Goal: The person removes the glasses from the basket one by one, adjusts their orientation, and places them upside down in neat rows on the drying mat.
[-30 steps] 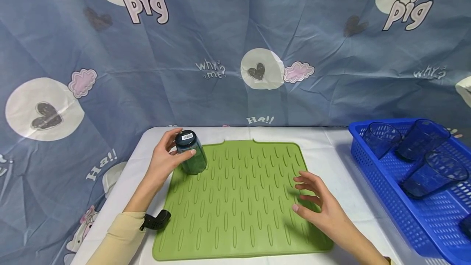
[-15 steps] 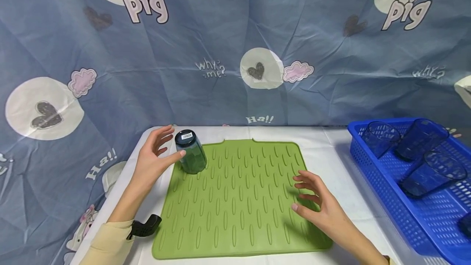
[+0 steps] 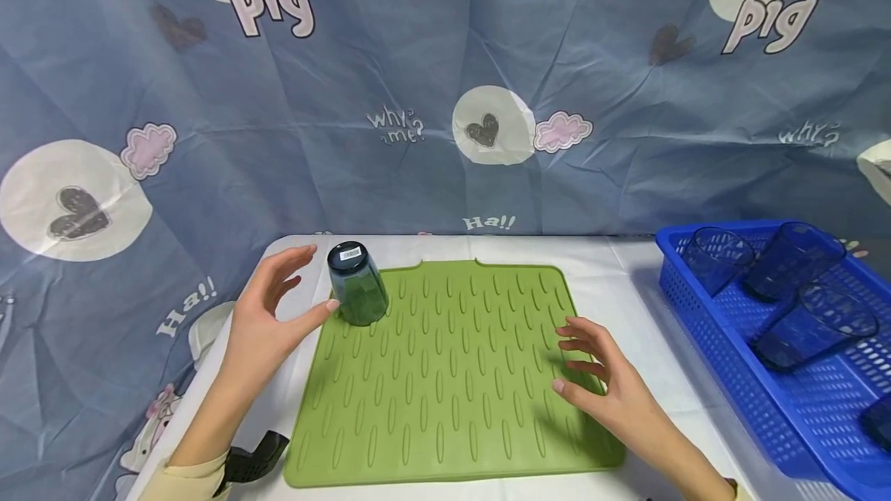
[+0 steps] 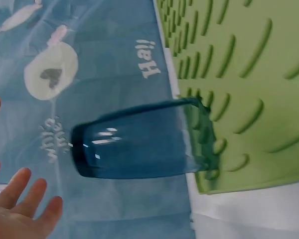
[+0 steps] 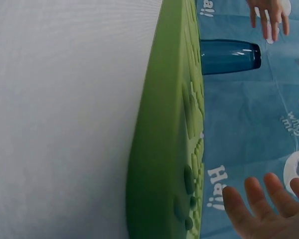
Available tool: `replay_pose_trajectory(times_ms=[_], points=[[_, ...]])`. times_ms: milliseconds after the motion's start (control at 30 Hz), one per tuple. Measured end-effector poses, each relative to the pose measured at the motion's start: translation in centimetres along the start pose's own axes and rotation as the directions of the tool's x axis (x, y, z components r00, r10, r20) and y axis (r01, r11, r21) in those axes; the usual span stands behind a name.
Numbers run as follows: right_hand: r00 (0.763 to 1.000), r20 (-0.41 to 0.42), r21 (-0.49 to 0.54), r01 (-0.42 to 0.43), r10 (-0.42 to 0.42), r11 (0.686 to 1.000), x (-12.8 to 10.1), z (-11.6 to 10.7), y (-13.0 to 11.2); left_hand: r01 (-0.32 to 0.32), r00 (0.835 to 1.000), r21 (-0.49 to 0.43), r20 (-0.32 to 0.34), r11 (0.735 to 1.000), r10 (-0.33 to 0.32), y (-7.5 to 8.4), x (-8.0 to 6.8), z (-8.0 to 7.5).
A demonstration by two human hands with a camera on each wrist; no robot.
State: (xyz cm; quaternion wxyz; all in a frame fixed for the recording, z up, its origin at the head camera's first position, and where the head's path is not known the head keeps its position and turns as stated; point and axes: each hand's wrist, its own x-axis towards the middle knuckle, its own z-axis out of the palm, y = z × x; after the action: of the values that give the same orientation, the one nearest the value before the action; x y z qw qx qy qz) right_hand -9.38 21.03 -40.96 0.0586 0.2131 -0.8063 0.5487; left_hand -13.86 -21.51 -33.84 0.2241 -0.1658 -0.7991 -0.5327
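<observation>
A blue-tinted drinking glass [image 3: 360, 288] stands upside down on the far left corner of the green ridged mat [image 3: 445, 377], a barcode sticker on its upturned base. Just left of the glass is my left hand [image 3: 261, 323], fingers spread and holding nothing, the thumb tip overlapping the glass's side in the head view. In the left wrist view a gap shows between the fingers and the glass [image 4: 134, 142]. My right hand [image 3: 616, 389] hovers over the mat's right edge with relaxed, parted fingers and nothing in it.
On the right stands a blue plastic basket [image 3: 717, 362] with several blue-tinted glasses, one of them a tilted glass [image 3: 810, 327]. A white cloth [image 3: 619, 284] covers the table. Behind it hangs a printed blue curtain [image 3: 411, 45].
My left hand has let go of the glass and drawn back to the left and toward me. The glass stays on the mat, and my right hand has barely moved.
</observation>
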Motion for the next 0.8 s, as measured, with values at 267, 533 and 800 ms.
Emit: replay_pose_trajectory(times_ms=[267, 533, 800], points=[[1.0, 0.001, -0.02, 0.009, -0.009, 1.0, 0.1, -0.4, -0.1, -0.13, 0.988, -0.122, 0.067, 0.984, 0.139, 3.1, -1.0, 1.0], [1.0, -0.007, -0.027, 0.017, -0.017, 1.0, 0.1, -0.6, -0.1, -0.047, 0.959, -0.082, 0.276, 0.996, 0.068, 3.5, -3.0, 3.8], [1.0, -0.007, -0.05, 0.016, -0.016, 0.999, 0.2, -0.9, -0.3, 0.046, 0.911, -0.108, 0.413, 0.993, 0.002, 3.0, -4.4, 6.2]])
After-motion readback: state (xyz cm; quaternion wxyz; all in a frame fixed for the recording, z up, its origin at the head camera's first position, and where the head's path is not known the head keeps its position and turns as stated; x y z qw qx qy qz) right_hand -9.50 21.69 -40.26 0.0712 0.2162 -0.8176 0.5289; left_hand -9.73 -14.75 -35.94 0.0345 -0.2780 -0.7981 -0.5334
